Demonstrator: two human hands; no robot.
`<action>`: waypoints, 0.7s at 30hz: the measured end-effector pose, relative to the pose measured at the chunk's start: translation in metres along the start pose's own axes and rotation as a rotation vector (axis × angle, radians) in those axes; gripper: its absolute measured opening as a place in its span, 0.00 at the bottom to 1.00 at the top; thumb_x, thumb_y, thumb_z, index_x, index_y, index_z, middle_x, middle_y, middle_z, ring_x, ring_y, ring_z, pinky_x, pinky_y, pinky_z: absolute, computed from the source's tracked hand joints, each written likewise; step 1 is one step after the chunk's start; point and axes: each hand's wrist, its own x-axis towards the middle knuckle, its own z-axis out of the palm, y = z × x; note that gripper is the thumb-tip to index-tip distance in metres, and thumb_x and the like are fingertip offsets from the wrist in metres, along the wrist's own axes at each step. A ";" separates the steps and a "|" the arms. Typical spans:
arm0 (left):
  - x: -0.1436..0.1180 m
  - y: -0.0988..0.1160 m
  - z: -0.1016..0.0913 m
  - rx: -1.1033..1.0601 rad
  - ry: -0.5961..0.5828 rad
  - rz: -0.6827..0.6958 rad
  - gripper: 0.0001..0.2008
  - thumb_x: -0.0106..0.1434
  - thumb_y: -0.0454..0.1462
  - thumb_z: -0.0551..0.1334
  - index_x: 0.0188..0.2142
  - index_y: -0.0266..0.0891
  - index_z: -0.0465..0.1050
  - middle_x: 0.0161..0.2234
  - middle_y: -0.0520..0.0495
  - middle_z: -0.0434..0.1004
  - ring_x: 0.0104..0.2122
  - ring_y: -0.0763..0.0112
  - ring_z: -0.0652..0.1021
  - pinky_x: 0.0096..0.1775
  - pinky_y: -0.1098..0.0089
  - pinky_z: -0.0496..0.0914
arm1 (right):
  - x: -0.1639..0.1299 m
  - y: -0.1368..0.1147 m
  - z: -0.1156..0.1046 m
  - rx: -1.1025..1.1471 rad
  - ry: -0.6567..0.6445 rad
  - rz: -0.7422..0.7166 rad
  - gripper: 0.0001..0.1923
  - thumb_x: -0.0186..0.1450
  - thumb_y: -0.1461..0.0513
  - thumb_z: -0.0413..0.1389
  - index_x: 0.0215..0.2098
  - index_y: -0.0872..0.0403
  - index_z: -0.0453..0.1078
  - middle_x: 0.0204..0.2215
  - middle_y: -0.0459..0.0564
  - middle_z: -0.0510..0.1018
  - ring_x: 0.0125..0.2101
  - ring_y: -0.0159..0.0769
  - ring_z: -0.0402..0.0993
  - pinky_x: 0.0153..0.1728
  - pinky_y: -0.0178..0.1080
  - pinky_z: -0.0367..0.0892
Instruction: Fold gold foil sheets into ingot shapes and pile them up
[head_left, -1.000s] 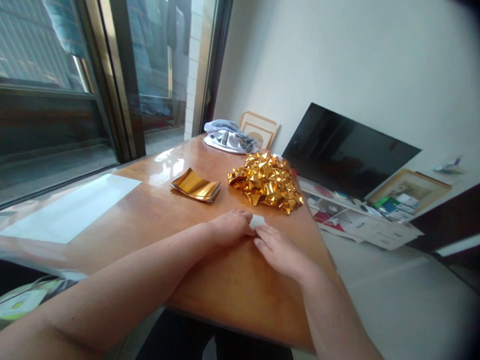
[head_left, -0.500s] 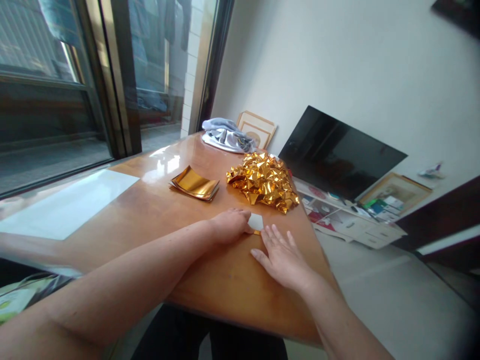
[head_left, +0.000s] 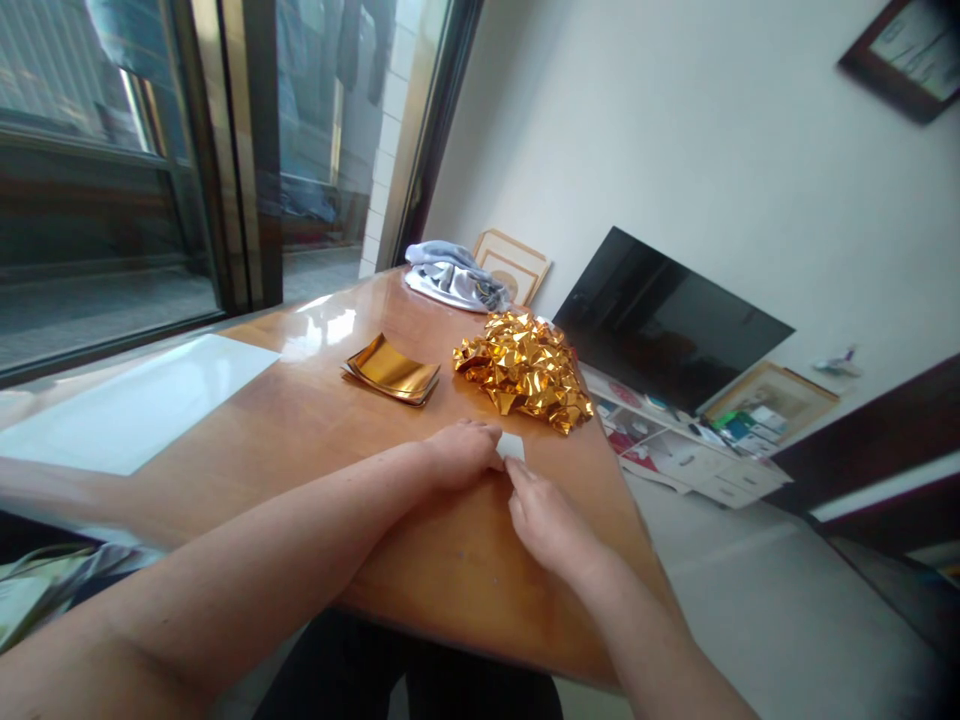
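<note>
A small sheet of foil paper (head_left: 512, 445), pale side up, lies on the wooden table between my hands. My left hand (head_left: 466, 452) has its fingers closed at the sheet's left edge. At the near edge, my right hand (head_left: 546, 515) pinches the paper with its fingers drawn together. Beyond them rises a heap of folded gold foil pieces (head_left: 529, 370). To the left sits a stack of gold foil sheets (head_left: 394, 370), curled up at its edges.
A white sheet (head_left: 150, 400) covers part of the table (head_left: 420, 570) on the left. Grey cloth (head_left: 450, 275) is bundled at the far end. Past the table's right edge stand a television (head_left: 667, 320) and a low white cabinet (head_left: 697, 465).
My right hand has gone from flat with spread fingers to a pinch at the sheet's near edge. My left hand has stayed in place. The view has tilted slightly.
</note>
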 end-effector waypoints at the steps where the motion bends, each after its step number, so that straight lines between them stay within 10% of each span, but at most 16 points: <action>1: -0.001 -0.001 -0.001 0.011 -0.004 0.026 0.12 0.67 0.43 0.58 0.40 0.41 0.77 0.42 0.42 0.78 0.44 0.58 0.76 0.44 0.65 0.66 | 0.000 -0.003 0.002 0.007 0.003 0.025 0.28 0.68 0.69 0.42 0.66 0.62 0.58 0.62 0.62 0.68 0.60 0.42 0.67 0.59 0.41 0.63; 11: -0.008 -0.009 -0.012 0.058 -0.006 0.005 0.09 0.64 0.36 0.58 0.36 0.43 0.77 0.40 0.44 0.76 0.40 0.60 0.75 0.44 0.62 0.65 | 0.001 -0.010 0.008 -0.082 -0.034 0.051 0.27 0.68 0.69 0.42 0.64 0.64 0.60 0.64 0.65 0.65 0.63 0.45 0.62 0.62 0.43 0.57; 21: -0.014 -0.029 -0.018 0.003 -0.053 -0.090 0.11 0.62 0.38 0.59 0.37 0.50 0.81 0.42 0.45 0.78 0.44 0.56 0.74 0.46 0.58 0.63 | -0.001 -0.022 -0.004 -0.167 -0.070 0.008 0.34 0.73 0.45 0.39 0.67 0.57 0.57 0.61 0.68 0.66 0.60 0.54 0.64 0.57 0.51 0.60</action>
